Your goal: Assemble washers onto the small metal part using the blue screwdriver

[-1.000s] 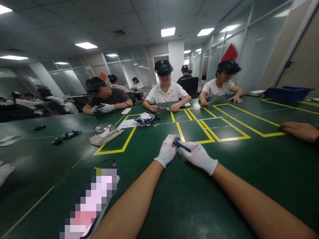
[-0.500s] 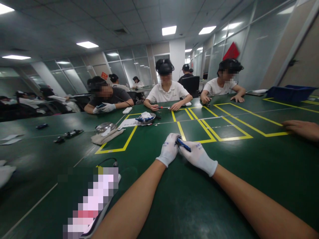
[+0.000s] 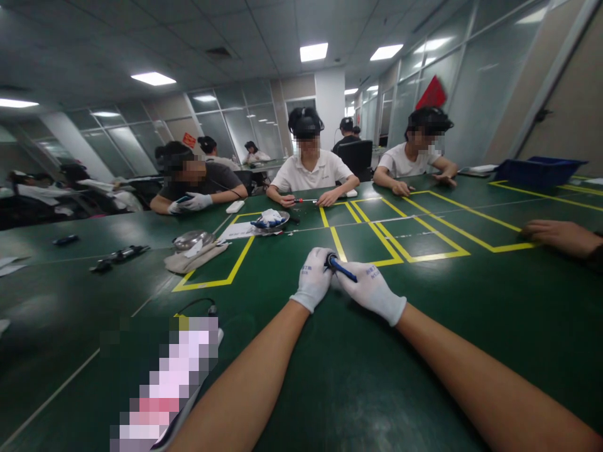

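Observation:
Both of my hands wear white knit gloves and meet over the green table [image 3: 358,389]. Between them is a blue-handled tool [image 3: 345,270] with a dark, rounded end; its exact kind is hard to make out. My left hand [image 3: 313,279] is closed around the dark end at the upper left. The blue handle runs down to the right along my right hand [image 3: 372,290], whose fingers are wrapped round it and partly hidden. Left of my forearm lies a phone-like device with a blurred-out screen [image 3: 174,383], a black cable at its top.
Yellow tape outlines [image 3: 436,256] mark the table. Ahead on the left are a metal bowl [image 3: 192,240], a beige cloth [image 3: 198,257] and a dish with gloves [image 3: 269,220]. A blue bin [image 3: 539,171] stands far right. Another person's hand [image 3: 560,233] rests at right; several people sit opposite.
The view has shifted slightly, so everything sits a little further left. My hands keep the same hold on the blue-handled tool. The right-hand co-worker opposite has shifted a hand on the table.

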The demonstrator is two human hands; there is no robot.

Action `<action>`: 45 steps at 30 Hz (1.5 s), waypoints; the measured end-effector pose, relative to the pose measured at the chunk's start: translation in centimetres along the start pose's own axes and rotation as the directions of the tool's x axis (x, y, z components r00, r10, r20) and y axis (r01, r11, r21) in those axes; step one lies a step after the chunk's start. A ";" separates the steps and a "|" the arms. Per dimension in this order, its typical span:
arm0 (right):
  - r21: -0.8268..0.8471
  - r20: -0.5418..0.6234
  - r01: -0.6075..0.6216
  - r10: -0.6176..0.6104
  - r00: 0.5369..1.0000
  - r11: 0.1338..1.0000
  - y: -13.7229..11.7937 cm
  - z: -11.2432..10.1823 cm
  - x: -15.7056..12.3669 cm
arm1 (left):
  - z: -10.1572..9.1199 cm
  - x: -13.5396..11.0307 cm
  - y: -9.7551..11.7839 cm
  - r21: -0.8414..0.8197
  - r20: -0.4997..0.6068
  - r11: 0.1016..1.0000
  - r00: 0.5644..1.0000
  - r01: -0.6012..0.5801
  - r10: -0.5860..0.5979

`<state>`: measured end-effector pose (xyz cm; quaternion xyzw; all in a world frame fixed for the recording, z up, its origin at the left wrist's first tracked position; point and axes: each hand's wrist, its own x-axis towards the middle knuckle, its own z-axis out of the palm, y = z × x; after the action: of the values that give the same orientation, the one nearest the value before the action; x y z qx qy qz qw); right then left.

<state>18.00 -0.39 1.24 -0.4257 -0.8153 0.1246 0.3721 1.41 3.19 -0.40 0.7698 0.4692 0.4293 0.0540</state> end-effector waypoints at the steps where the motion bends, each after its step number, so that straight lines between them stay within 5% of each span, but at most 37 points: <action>1: -0.011 0.002 0.001 -0.001 1.000 1.000 0.2 -0.2 0.0 | 0.1 0.0 0.1 -0.020 0.007 1.000 1.000 -0.008 0.008; 24: -0.020 0.035 0.090 -0.089 0.995 0.996 1.7 -1.1 0.3 | 0.7 -0.1 -0.2 -0.088 0.034 0.991 0.994 -0.104 0.107; 38: 0.131 0.018 0.023 -0.026 1.000 0.991 0.7 -0.5 0.3 | 0.5 0.1 -0.2 -0.032 0.000 0.997 0.998 0.064 -0.064; 45: 0.151 0.045 0.011 -0.018 0.999 0.988 0.7 -0.5 0.3 | 0.7 -0.2 -0.5 -0.058 0.072 0.997 0.997 0.042 -0.038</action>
<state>18.67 0.22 1.31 -0.3875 -0.8150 0.1928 0.3853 1.57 3.51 -1.17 0.7730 0.4695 0.4143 0.1021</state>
